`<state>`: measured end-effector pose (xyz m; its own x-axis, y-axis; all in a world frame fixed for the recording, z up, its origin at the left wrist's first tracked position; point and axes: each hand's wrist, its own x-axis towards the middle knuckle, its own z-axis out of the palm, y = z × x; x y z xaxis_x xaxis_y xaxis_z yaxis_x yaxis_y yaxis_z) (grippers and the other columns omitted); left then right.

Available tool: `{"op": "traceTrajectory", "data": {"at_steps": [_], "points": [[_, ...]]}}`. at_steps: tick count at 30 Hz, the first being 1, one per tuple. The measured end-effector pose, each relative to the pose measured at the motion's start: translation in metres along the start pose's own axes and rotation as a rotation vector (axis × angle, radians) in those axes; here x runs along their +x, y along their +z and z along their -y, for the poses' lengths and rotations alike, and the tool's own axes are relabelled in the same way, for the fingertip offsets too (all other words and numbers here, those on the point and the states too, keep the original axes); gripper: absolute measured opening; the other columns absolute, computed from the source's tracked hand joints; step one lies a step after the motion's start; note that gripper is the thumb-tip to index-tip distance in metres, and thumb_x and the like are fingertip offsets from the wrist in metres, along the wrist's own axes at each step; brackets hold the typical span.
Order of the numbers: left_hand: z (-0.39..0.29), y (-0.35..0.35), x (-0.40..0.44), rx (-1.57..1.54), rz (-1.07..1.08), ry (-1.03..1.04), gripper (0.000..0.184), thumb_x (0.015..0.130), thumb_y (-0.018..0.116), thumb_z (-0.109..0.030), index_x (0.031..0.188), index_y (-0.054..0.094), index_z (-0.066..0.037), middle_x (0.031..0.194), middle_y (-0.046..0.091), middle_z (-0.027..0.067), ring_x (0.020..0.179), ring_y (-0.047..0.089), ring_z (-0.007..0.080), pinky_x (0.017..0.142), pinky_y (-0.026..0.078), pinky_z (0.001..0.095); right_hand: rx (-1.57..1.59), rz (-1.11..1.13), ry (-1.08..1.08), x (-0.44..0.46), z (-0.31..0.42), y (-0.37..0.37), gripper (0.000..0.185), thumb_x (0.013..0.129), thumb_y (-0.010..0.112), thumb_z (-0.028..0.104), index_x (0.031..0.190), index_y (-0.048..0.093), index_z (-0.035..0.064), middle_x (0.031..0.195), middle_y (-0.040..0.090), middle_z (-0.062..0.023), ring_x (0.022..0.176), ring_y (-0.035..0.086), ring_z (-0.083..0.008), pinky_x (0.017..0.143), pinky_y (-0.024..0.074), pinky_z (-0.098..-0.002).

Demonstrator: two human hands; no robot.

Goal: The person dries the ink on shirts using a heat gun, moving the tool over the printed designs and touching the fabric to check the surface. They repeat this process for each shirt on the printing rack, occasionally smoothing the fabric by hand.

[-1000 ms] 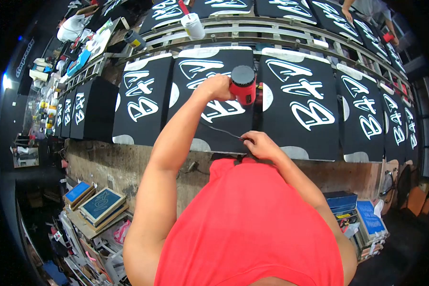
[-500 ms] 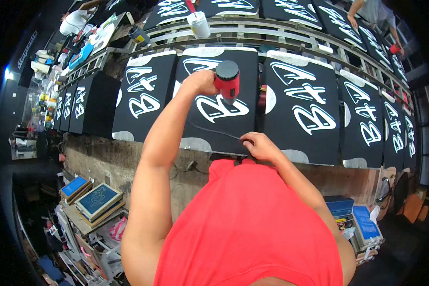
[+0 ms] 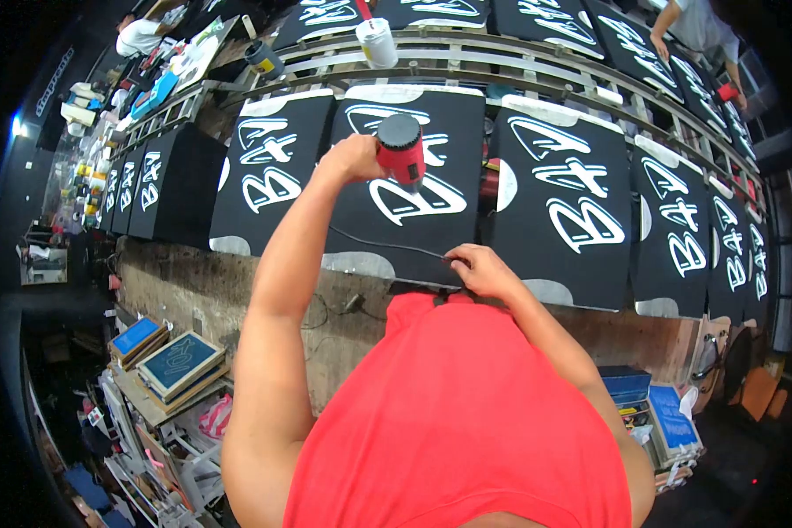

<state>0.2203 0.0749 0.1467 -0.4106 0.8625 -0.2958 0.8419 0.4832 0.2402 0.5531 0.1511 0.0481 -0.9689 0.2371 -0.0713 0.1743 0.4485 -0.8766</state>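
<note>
Rails (image 3: pixel 431 55), white pot (image 3: pixel 377 46) beyond black panels (image 3: pixel 537 198); left hand (image 3: pixel 354 159) grips heat gun (image 3: pixel 401 155), right hand (image 3: pixel 479 267) cord (image 3: pixel 412 249).

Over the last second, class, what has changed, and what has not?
The left hand has moved the red heat gun leftward, from the right edge of the black printed panel to over its lettering. Nothing was taken hold of or let go. The right hand still pinches the cord, and the panel lies as before.
</note>
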Motion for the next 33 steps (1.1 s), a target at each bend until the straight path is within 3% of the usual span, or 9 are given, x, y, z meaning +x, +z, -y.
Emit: {"op": "traceTrajectory", "data": {"at_steps": [2,4,9,12,14,20,22,28,33], "points": [[-0.014,-0.003,-0.008,-0.011,-0.045,-0.016,0.046,0.072,0.082,-0.036,0.104,0.079,-0.004,0.100,0.076,0.0256,0.098,0.074,0.0397,0.088,0.058,0.0476,-0.001,0.025,0.069,0.000,0.005,-0.002,0.027,0.094,0.061,0.013,0.114,0.072,-0.0024,0.106,0.071,-0.0219,0.100,0.070,-0.0389,0.090,0.0546,-0.0435],[-0.022,-0.007,-0.012,-0.145,0.199,-0.068,0.050,0.069,0.083,-0.037,0.109,0.078,-0.008,0.104,0.078,0.0182,0.101,0.074,0.0362,0.091,0.059,0.0430,-0.005,0.025,0.052,0.001,0.001,-0.001,0.027,0.095,0.061,0.013,0.114,0.072,-0.0024,0.106,0.071,-0.0218,0.100,0.070,-0.0389,0.091,0.0545,-0.0435],[-0.018,-0.004,-0.020,-0.054,0.042,0.038,0.041,0.071,0.081,-0.031,0.100,0.079,-0.002,0.097,0.076,0.0245,0.094,0.074,0.0399,0.087,0.058,0.0465,-0.018,0.043,0.067,0.002,0.004,-0.002,0.027,0.095,0.061,0.014,0.114,0.072,-0.0024,0.107,0.071,-0.0218,0.101,0.069,-0.0391,0.091,0.0544,-0.0434],[-0.004,-0.011,-0.022,-0.035,0.067,-0.011,0.043,0.070,0.083,-0.033,0.101,0.079,-0.004,0.098,0.076,0.0244,0.097,0.074,0.0400,0.089,0.058,0.0468,0.005,0.036,0.045,0.003,0.001,0.001,0.027,0.095,0.061,0.014,0.114,0.072,-0.0025,0.108,0.071,-0.0221,0.101,0.069,-0.0394,0.091,0.0544,-0.0433],[0.000,-0.013,-0.023,0.041,-0.052,-0.123,0.043,0.071,0.083,-0.034,0.103,0.079,-0.005,0.102,0.076,0.0241,0.101,0.073,0.0397,0.091,0.058,0.0469,-0.007,0.038,0.017,0.005,-0.001,0.005,0.027,0.095,0.061,0.014,0.115,0.071,-0.0027,0.108,0.071,-0.0222,0.102,0.069,-0.0395,0.092,0.0544,-0.0431],[0.025,-0.020,-0.023,0.039,-0.061,-0.219,0.047,0.073,0.084,-0.039,0.107,0.079,-0.007,0.105,0.076,0.0227,0.102,0.073,0.0401,0.092,0.058,0.0470,0.004,0.058,-0.001,0.009,0.010,0.007,0.027,0.096,0.061,0.013,0.115,0.070,-0.0030,0.109,0.072,-0.0219,0.102,0.070,-0.0392,0.092,0.0547,-0.0428],[0.036,-0.024,-0.022,0.083,0.010,-0.279,0.051,0.075,0.083,-0.043,0.113,0.078,-0.011,0.115,0.076,0.0190,0.110,0.072,0.0379,0.096,0.058,0.0459,0.017,0.062,-0.012,0.011,0.011,0.010,0.027,0.095,0.061,0.013,0.115,0.070,-0.0030,0.109,0.072,-0.0219,0.102,0.070,-0.0393,0.092,0.0548,-0.0428],[0.051,-0.017,-0.040,0.076,-0.013,-0.324,0.050,0.073,0.084,-0.040,0.113,0.078,-0.011,0.108,0.077,0.0187,0.105,0.073,0.0383,0.093,0.059,0.0457,0.018,0.089,-0.008,0.013,0.018,0.011,0.027,0.095,0.061,0.013,0.116,0.071,-0.0030,0.110,0.072,-0.0220,0.103,0.070,-0.0391,0.092,0.0549,-0.0428],[0.041,-0.003,-0.070,0.005,0.063,-0.239,0.052,0.072,0.086,-0.041,0.110,0.078,-0.006,0.105,0.077,0.0220,0.103,0.073,0.0393,0.092,0.058,0.0467,0.029,0.089,0.006,0.010,0.010,0.013,0.028,0.095,0.061,0.013,0.115,0.071,-0.0029,0.110,0.072,-0.0219,0.103,0.070,-0.0388,0.093,0.0548,-0.0430]]}}
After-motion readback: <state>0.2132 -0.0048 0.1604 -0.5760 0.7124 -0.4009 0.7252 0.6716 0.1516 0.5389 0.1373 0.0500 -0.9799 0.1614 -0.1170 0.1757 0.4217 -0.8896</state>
